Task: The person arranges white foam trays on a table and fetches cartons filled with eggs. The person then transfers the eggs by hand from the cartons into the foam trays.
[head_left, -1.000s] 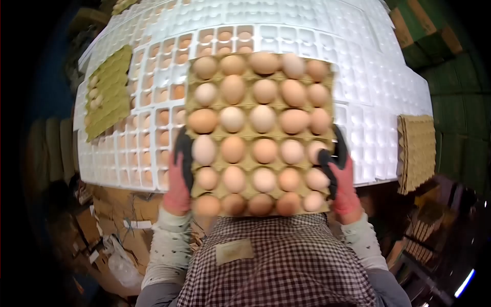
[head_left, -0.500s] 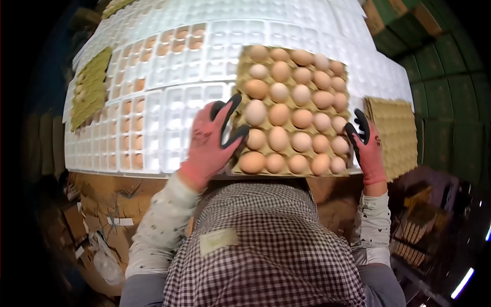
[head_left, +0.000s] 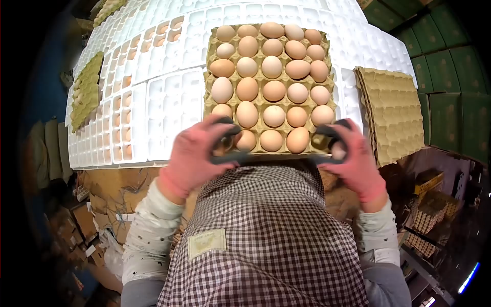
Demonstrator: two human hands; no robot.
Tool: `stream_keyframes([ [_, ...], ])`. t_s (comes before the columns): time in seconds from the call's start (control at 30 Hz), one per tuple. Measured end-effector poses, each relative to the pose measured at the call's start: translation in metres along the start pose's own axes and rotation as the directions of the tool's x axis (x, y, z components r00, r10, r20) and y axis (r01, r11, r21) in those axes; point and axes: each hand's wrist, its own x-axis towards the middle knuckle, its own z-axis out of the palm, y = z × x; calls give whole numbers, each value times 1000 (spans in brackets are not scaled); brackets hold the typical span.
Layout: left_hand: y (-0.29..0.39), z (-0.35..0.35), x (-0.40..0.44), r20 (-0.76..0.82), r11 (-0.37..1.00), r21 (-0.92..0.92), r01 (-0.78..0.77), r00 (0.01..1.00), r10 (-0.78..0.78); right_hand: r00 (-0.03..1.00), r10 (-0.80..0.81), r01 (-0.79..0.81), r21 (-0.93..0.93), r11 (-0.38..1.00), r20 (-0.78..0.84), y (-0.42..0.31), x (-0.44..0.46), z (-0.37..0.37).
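A brown pulp tray point(head_left: 335, 102) filled with rows of brown and pale eggs point(head_left: 274, 91) lies in front of me. My left hand point(head_left: 197, 153), in a pink and black glove, curls its fingers at the tray's near left corner; an egg there is blurred and mostly covered by the fingers. Beside those fingertips sits another egg point(head_left: 246, 140) in the front row. At the near right corner, my right hand point(head_left: 353, 156) is closed around a pale egg point(head_left: 338, 150). Left of that hand, an empty cup point(head_left: 320, 141) shows in the tray.
White plastic egg trays point(head_left: 174, 107) cover the table, some cells at left holding eggs. A stack of empty pulp trays point(head_left: 394, 115) stands at right, and another pulp tray point(head_left: 88, 94) lies far left. Green cartons point(head_left: 442, 71) are piled beyond the table's right side.
Both hands have moved from the tray's sides to its near corners, and the fingers have closed in. An egg has left its front-row cup on the right. The view has shifted.
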Motion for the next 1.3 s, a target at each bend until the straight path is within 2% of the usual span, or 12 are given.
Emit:
stream_keyframes([
  [0.07, 26, 21, 7, 48, 870, 492, -30, 999, 8, 990, 131, -109, -305, 946, 51, -28, 12, 23],
  [0.13, 21, 17, 9, -36, 900, 413, -142, 984, 172, 995, 88, -69, -326, 943, 43, -21, 15, 23],
  [0.2, 27, 10, 13, -114, 951, 273, -147, 976, 183, 984, 166, -157, 139, 978, -56, 5, 1, 6],
  [0.33, 42, 19, 26, 23, 872, 476, -116, 993, 119, 918, 393, -193, 806, 560, -53, 23, -18, -23],
  [0.47, 40, 49, 39, 7, 780, 544, -309, 931, 364, 969, 203, -179, 167, 969, -139, 35, 15, -12],
  [0.57, 34, 24, 43, 97, 880, 402, -253, 967, 234, 952, 188, -249, -260, 933, -240, -2, 32, 7],
  [0.7, -22, -18, 36, -266, 993, -114, -27, 964, -4, 954, 220, -292, -460, 838, -205, -2, 30, 15],
  [0.83, -162, -97, 37, -584, 934, -282, 218, 733, -348, 908, 376, -401, -124, 908, -187, -1, 35, 2],
  [0.9, -229, -134, 32, -720, 893, 108, 437, 653, -233, 839, 419, -352, 240, 905, -348, -6, 40, 0],
  [0.97, -259, -172, 32, -473, 703, 472, 532, 826, -307, 902, 320, -316, 62, 947, -290, -43, 75, -9],
  [1.17, -330, -221, 51, -347, 663, 658, 357, 925, -154, 987, 116, -138, 224, 965, 108, -176, 264, 108],
  [1.3, -349, -238, 65, -437, 782, 491, 384, 885, -160, 994, -95, 95, 2, 996, -51, -194, 386, 223],
])
